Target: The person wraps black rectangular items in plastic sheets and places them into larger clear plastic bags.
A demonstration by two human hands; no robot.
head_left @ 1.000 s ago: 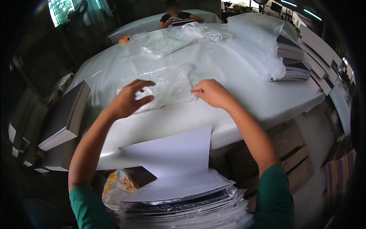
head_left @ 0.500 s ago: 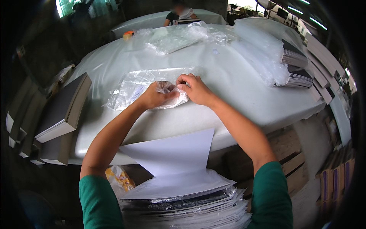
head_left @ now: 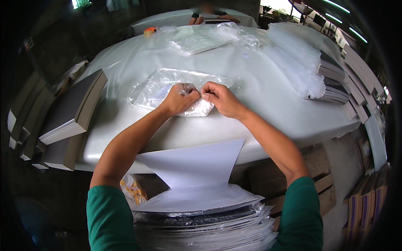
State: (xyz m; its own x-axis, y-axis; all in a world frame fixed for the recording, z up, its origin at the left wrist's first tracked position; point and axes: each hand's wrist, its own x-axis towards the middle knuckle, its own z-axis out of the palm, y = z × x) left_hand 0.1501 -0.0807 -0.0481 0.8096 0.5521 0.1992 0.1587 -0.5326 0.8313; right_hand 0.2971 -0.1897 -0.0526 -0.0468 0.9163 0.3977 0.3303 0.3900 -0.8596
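Note:
A clear plastic bag (head_left: 144, 85) lies on the table, with its near end bunched up. My left hand (head_left: 181, 99) is closed on that bunched plastic. Close beside it, my right hand (head_left: 222, 99) pinches the edge of the same bag, thumb against fingers. The plastic spreads out to the left and behind the hands, with faint printing showing through. Below my forearms a white sheet (head_left: 197, 161) stands bent upward on top of a stack of plastic-wrapped flat packs (head_left: 205, 228).
Dark-topped thick stacks (head_left: 69, 108) lie along the left edge. Clear bags (head_left: 293, 62) lie over more dark-covered stacks (head_left: 331, 77) at the right. A tape roll (head_left: 149, 32) and crumpled plastic (head_left: 201, 39) sit toward the back. Another person's arm (head_left: 228, 17) shows at the far table.
My hands have come closer together on the plastic, and my right hand now pinches it. The whole view has shifted slightly. The far person's arms show more.

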